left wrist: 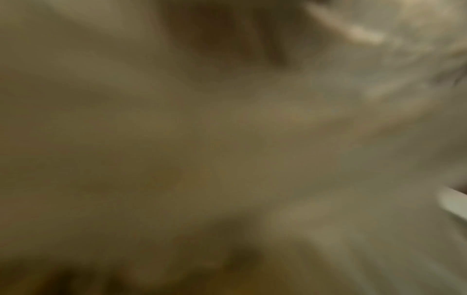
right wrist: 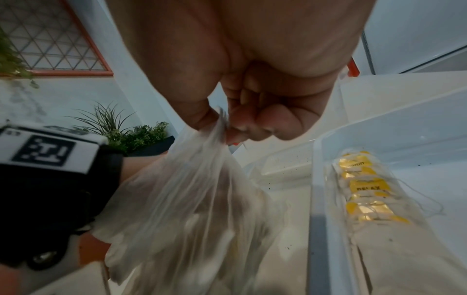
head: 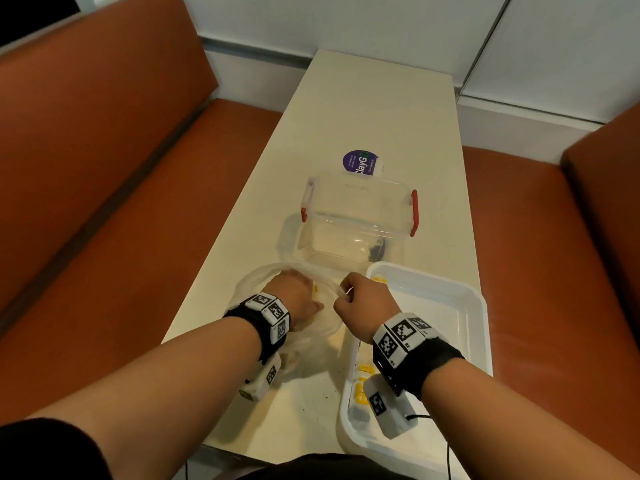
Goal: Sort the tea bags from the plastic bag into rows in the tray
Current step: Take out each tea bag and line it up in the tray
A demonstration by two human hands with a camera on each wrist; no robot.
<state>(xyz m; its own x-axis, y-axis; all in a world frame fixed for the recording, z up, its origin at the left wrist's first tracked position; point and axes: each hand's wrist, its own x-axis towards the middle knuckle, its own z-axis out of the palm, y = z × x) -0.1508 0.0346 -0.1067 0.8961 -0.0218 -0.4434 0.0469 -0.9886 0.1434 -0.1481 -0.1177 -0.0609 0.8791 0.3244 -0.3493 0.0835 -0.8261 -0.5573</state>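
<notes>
A clear plastic bag (head: pixel 313 341) lies on the table left of the white tray (head: pixel 482 306). My left hand (head: pixel 294 292) reaches down into the bag's mouth; its fingers are hidden among the plastic, beside a yellow tea bag tag (head: pixel 316 289). The left wrist view is only a blur. My right hand (head: pixel 346 292) pinches the bag's rim and holds it up; in the right wrist view this hand (right wrist: pixel 227 127) has thumb and fingers curled on the plastic bag (right wrist: pixel 189 199). Tea bags (right wrist: pixel 364 189) with yellow tags lie in a row along the tray's (right wrist: pixel 319 179) left wall, also visible as tea bags (head: pixel 365 370) from above.
A clear lidless container (head: pixel 356 220) with red latches stands just beyond the bag and tray. Behind it lies a purple-labelled item (head: pixel 361 162). The narrow cream table (head: pixel 363 109) runs away from me between orange bench seats (head: pixel 121 237). Dark crumbs speckle the table near me.
</notes>
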